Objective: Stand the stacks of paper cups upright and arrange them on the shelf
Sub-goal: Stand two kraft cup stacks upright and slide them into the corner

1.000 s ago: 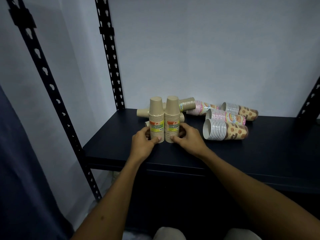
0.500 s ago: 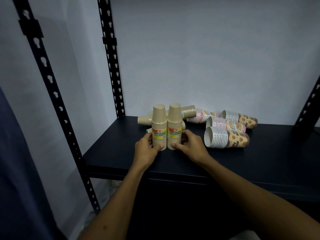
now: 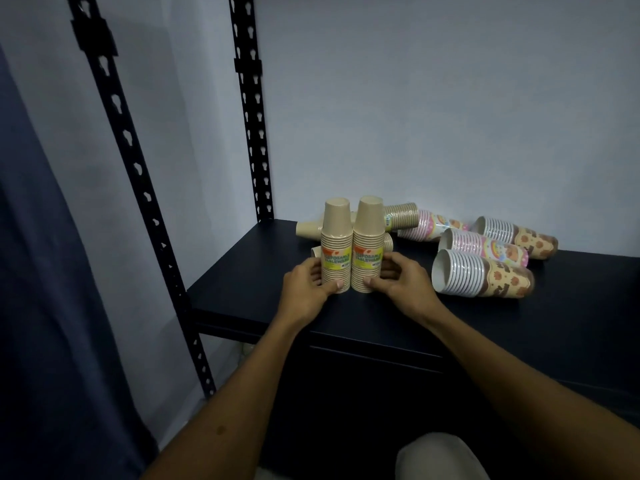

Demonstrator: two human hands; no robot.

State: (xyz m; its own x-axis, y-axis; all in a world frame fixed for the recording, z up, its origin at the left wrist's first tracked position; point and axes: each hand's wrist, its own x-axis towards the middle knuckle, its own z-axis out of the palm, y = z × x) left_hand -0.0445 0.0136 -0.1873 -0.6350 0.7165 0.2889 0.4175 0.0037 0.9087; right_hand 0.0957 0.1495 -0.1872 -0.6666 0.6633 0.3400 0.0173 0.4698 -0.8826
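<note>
Two stacks of plain brown paper cups stand upside down, side by side and touching, near the front left of a dark shelf [image 3: 242,292]. The left hand [image 3: 308,289] curls round the base of the left stack [image 3: 336,247], thumb across its front; the right hand [image 3: 398,282] grips the right stack [image 3: 369,244] the same way. Holding both low down probably steadies them while they are nudged into line against each other.

Each upright stack wears a yellow band with an orange top edge; the words appear to read "DISPOSABLE TABLEWARE".

More brown stacks [image 3: 401,214] lie on their sides just behind the pair. To the right lie two pink patterned stacks [image 3: 485,245] and two white-rimmed stacks with an orange floral print [image 3: 485,278], all tipped over and not yet stood up. Their print is too small to read.
</note>
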